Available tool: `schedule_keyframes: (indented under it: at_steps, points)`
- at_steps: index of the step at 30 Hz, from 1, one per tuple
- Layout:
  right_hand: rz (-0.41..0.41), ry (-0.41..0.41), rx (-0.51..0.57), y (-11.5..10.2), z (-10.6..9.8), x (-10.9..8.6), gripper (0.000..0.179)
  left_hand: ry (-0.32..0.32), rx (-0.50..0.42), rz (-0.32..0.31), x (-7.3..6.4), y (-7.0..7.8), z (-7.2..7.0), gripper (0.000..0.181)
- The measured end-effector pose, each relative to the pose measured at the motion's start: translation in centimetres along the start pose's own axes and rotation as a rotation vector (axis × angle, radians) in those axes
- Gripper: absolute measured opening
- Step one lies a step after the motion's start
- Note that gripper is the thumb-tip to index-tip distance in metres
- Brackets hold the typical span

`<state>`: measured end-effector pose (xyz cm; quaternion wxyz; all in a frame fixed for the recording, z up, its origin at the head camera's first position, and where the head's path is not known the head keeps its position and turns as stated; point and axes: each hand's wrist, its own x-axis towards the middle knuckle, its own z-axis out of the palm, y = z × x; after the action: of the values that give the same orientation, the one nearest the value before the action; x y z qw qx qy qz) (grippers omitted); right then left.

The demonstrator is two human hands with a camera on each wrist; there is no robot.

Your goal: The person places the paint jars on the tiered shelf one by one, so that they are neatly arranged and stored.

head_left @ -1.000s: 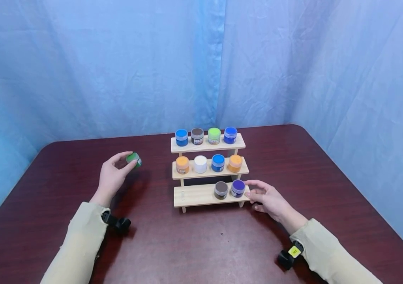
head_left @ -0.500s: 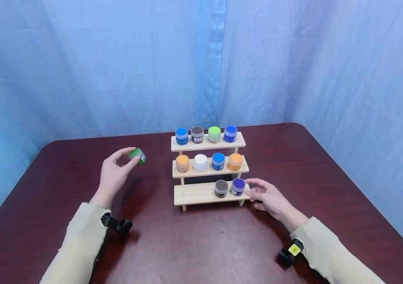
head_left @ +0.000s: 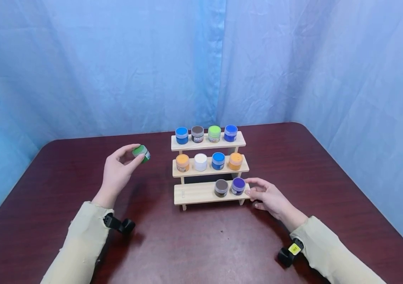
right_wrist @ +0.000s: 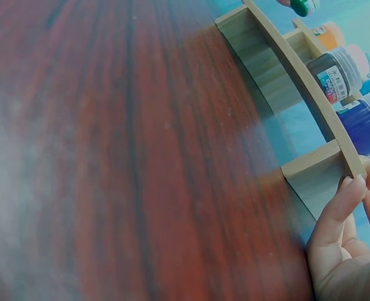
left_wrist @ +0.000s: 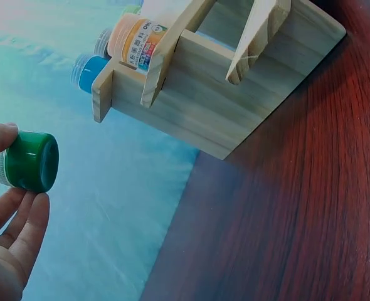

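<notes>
My left hand [head_left: 117, 173] holds a small jar of green paint [left_wrist: 33, 161] between thumb and fingers, raised over the table left of a three-step wooden display stand [head_left: 194, 194]. The jar is tilted, its lid toward the palm in the left wrist view. At the stand's right end, my right hand [head_left: 267, 198] pinches the tip of the lowest step, with the thumb [right_wrist: 340, 210] at its front corner. Right beside those fingertips stands a purple paint jar [head_left: 238, 186], and a dark brown jar [head_left: 221, 188] is to its left. The lowest step's left half is bare wood.
Orange [head_left: 182, 163], white [head_left: 200, 162] and blue [head_left: 218, 161] jars plus another orange jar [head_left: 235, 161] fill the middle step. Blue, brown and light green [head_left: 214, 134] jars line the top step. Blue curtains [head_left: 134, 71] hang behind the dark red table [head_left: 194, 248].
My left hand has moved a little to the right and away from me, toward the stand, carrying the green paint jar. The right hand stays at the lowest step's end.
</notes>
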<state>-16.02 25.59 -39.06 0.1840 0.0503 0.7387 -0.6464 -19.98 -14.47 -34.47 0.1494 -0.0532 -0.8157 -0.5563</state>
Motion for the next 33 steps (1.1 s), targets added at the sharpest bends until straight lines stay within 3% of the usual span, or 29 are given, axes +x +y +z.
schedule_keyframes:
  at_steps: [9,16,24,33]
  points:
    - [-0.009,-0.008,0.019,0.3,-0.2,0.1,0.034,0.007,-0.034,0.024,-0.1,0.6,0.2,0.037]
    - [-0.013,-0.014,0.032,0.4,-0.2,0.0,0.033,0.004,-0.039,0.079,-0.5,1.7,0.6,0.035]
    - [-0.011,-0.015,0.028,0.3,-0.2,0.0,0.037,-0.027,0.054,0.231,-1.4,2.9,1.5,0.034]
    - [-0.011,-0.007,0.017,0.3,-0.1,0.1,0.038,-0.087,0.099,0.349,-2.0,4.1,2.5,0.035]
